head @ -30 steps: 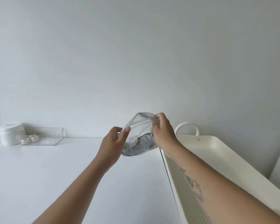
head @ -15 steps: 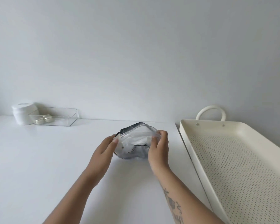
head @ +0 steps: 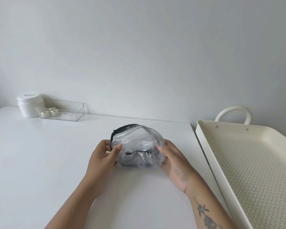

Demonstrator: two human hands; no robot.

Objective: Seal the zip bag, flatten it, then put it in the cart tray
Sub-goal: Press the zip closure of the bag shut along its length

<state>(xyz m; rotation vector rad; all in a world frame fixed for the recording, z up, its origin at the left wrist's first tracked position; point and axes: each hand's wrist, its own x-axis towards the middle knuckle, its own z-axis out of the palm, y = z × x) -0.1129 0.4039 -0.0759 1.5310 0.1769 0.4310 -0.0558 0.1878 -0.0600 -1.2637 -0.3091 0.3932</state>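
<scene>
A clear zip bag [head: 136, 146] with dark and white contents rests puffed up on the white table [head: 40, 162], its dark zip strip at the far edge. My left hand [head: 102, 156] grips the bag's left side, thumb on top. My right hand [head: 173, 161] holds the bag's right side, fingers pressed into the plastic. The cream perforated cart tray [head: 254, 171] lies to the right of the table, with nothing in it.
At the table's far left stands a white jar [head: 29, 104] beside a clear plastic bin [head: 63, 111] holding two small candles. The tray has a looped handle [head: 233, 113] at its far end. A plain wall rises behind.
Both hands have brought the bag down from mid-air onto the table. The view has tilted down, so more of the table and tray shows.
</scene>
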